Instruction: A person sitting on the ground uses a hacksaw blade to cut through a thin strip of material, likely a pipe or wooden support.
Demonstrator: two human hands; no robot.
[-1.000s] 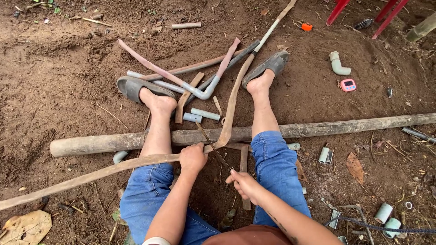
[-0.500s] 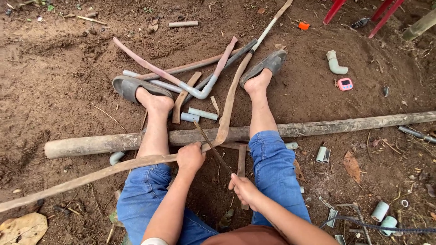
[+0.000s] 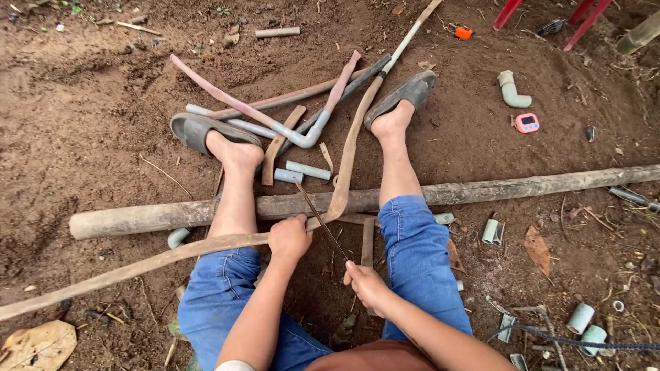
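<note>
1. Bare dirt ground (image 3: 82,117); one log (image 3: 481,191) lies across it, under both legs.
2. Left hand (image 3: 289,237) grips one bent strip (image 3: 347,151) at its bend, over the log.
3. Right hand (image 3: 368,285) closed on one thin blade (image 3: 320,216), just beside the strip.
4. Two sandals (image 3: 196,129), one pink timer (image 3: 527,123).

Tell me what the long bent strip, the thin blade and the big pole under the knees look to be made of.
Bent strip, gripped by the left hand: likely split bamboo or wood; matte tan, fibrous.
Thin blade, in the right hand: probably metal; dark, narrow, straight.
Pole: seemingly bamboo or weathered wood; round, grey-brown, dusty.
</note>
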